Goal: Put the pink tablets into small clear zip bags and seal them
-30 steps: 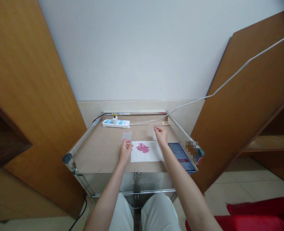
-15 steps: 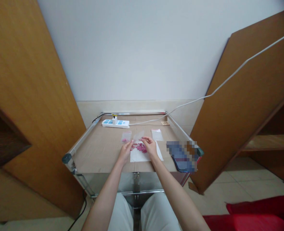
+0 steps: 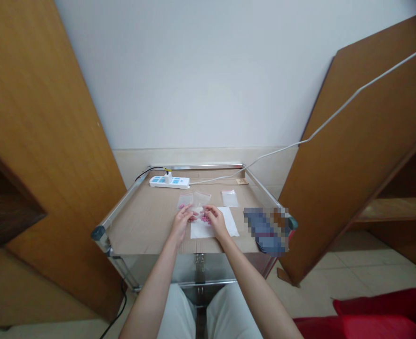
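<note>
Clear zip bag (image 3: 201, 201) above pink tablets (image 3: 204, 219)

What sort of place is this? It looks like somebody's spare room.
Probably a makeshift indoor workspace, perhaps in a home: a metal cart topped with cardboard, small plastic bags laid on it, a power strip, and wooden panels leaning nearby.

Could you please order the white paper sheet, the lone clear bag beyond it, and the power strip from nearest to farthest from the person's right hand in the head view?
From the right hand:
1. White paper sheet: directly under the hand.
2. Clear plastic bag: just ahead, to the right.
3. Power strip: at the table's far edge, ahead and left.
</note>
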